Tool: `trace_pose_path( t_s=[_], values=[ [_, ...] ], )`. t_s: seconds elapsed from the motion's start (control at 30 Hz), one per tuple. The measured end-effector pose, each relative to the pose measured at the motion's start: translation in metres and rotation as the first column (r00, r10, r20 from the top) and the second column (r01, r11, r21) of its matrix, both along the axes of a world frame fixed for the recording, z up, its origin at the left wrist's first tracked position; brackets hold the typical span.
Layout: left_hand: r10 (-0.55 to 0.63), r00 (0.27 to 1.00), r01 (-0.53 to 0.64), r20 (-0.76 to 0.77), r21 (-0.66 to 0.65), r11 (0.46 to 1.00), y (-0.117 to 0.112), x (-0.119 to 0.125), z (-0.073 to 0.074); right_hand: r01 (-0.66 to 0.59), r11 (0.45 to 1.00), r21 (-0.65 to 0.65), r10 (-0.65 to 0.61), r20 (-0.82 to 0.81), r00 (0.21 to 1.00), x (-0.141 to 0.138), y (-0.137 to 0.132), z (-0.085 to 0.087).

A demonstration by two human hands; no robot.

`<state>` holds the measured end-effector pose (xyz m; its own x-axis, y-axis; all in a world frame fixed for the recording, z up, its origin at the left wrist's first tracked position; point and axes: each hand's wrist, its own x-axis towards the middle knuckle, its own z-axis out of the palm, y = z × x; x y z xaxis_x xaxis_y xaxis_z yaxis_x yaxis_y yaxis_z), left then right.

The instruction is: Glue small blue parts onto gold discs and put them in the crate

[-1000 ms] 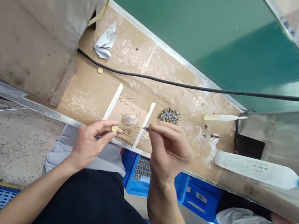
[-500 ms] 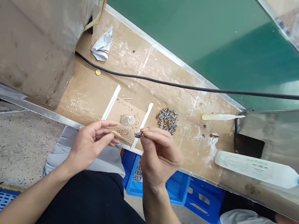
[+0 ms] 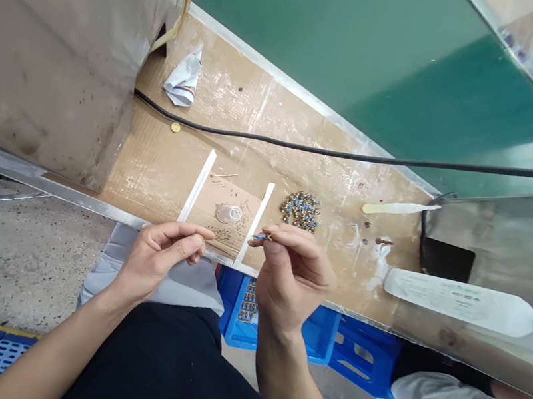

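Observation:
My left hand [image 3: 171, 252] is closed in a pinch over the near edge of the bench. Just a sliver of a small yellow round piece [image 3: 200, 237] shows at its thumb tip. Between the thumb and fingers of my right hand [image 3: 293, 266] is a small blue-and-gold metal piece [image 3: 263, 237], its blue end pointing left. A pile of similar blue-and-gold pieces [image 3: 301, 211] lies just beyond that hand. On a board between two white strips, a clear round lid-like dish [image 3: 229, 213] sits among many tiny brown bits [image 3: 229, 234].
A black cable [image 3: 288, 147] crosses the bench. A crumpled grey cloth [image 3: 184, 81] and a yellow disc [image 3: 175, 127] lie at the back. To the right are a pale flat stick [image 3: 396, 207] and a white bottle with blue cap [image 3: 459, 300]. Blue bins [image 3: 321, 332] stand below the bench edge.
My right hand has shifted slightly right with the blue-and-gold piece. The fingers of my left hand have closed further, covering most of the yellow piece.

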<state>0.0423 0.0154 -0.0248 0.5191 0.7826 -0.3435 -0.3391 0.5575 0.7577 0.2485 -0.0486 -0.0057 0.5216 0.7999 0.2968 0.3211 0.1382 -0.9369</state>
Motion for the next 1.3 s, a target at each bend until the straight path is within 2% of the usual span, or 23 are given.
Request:
trace_pose_path(
  t_s=[0.1, 0.23, 0.4, 0.53, 0.8, 1.3],
  values=[
    [-0.039, 0.996, 0.045, -0.081, 0.076, 0.996, 0.001, -0.001, 0.003, -0.005, 1.000, 0.005, 0.006, -0.015, 1.000, 0.001, 0.001, 0.002],
    [-0.052, 0.989, 0.066, -0.136, 0.099, 0.993, -0.001, 0.000, 0.006, -0.030, 1.000, -0.009, 0.030, 0.006, 1.000, -0.001, -0.001, 0.003],
    [-0.110, 0.983, 0.118, -0.148, 0.047, 0.992, -0.006, 0.004, 0.014, -0.087, 0.996, -0.013, 0.088, 0.176, 0.980, -0.006, -0.006, 0.005],
    [-0.125, 0.960, 0.159, -0.250, 0.121, 0.980, -0.008, 0.005, 0.023, -0.182, 0.983, -0.008, 0.176, 0.306, 0.936, -0.009, -0.008, 0.007],
    [-0.062, 0.933, 0.181, -0.354, 0.314, 0.932, -0.011, 0.006, 0.030, -0.241, 0.970, 0.021, 0.220, 0.332, 0.917, -0.014, -0.008, 0.007],
    [-0.025, 0.930, 0.182, -0.367, 0.400, 0.898, -0.014, 0.006, 0.032, -0.219, 0.976, 0.019, 0.195, 0.387, 0.901, -0.013, -0.009, 0.007]
  ],
)
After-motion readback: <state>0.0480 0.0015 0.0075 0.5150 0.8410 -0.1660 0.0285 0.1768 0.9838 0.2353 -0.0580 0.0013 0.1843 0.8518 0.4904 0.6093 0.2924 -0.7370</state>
